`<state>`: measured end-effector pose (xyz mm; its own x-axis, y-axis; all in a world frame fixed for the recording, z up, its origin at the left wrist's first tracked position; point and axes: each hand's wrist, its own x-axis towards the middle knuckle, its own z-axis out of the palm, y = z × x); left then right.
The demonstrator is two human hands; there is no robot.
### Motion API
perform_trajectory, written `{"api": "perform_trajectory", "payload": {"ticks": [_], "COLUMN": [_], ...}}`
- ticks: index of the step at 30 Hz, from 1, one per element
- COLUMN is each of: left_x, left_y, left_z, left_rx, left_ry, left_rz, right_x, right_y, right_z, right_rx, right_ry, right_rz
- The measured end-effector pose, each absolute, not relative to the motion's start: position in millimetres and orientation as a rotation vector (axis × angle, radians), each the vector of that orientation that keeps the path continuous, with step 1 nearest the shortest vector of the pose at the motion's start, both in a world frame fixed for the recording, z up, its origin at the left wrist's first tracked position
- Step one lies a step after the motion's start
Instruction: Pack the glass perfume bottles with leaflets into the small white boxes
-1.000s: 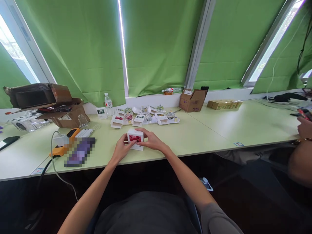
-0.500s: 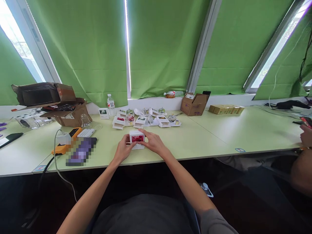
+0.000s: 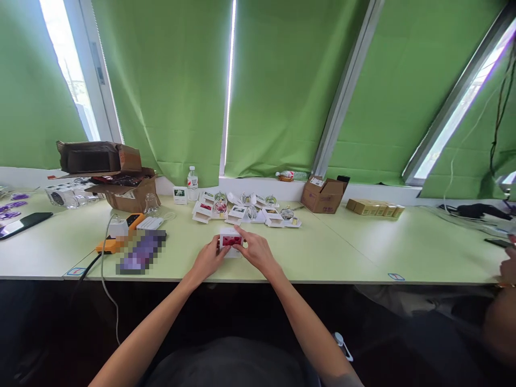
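Observation:
Both of my hands grip a small white box with a red picture on its front, low over the pale green table. My left hand closes on the box's left side. My right hand wraps its right side, with the index finger across the top. Behind the box lies a cluster of several similar small white boxes and round glass ornaments.
Open cardboard boxes stand at the back left, beside a water bottle. An orange power strip with chargers and a cable lies at the left. A brown carton and yellow boxes sit at the back right. Another person's hand shows at the right edge.
The view has tilted up and shifted, so the table sits lower in the frame. My hands have kept hold of the white box, my right index finger now lying over its top.

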<state>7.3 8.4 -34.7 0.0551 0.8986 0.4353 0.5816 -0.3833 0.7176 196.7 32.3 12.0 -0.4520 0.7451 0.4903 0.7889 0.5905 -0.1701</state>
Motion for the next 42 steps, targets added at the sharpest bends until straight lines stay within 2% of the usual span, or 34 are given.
{"api": "perform_trajectory", "payload": {"ticks": [10,13,18,30,42], "left_x": [-9,-18,-30,-36,-36], "left_y": [-14,-34,-49,-44,-39], "left_z": [-62,-71,-80,-84,-84], "left_rx": [2.4,2.487,2.644,2.794,2.788], "left_ry": [1.789,1.864,1.777,1.949,1.953], "left_rz": [0.972,0.985,1.008,0.829,0.904], "right_x": [177,161,126,14,-77], "right_y": [34,39,54,86,126], "right_z": [21,27,38,54,72], "right_rx": [-1.331,-1.341,-1.246,-1.232,-1.193], "right_ry": [-2.36,-2.407,-2.517,-2.669,-2.699], "right_rz": [-0.266,-0.309,-0.364,-0.537,-0.428]}}
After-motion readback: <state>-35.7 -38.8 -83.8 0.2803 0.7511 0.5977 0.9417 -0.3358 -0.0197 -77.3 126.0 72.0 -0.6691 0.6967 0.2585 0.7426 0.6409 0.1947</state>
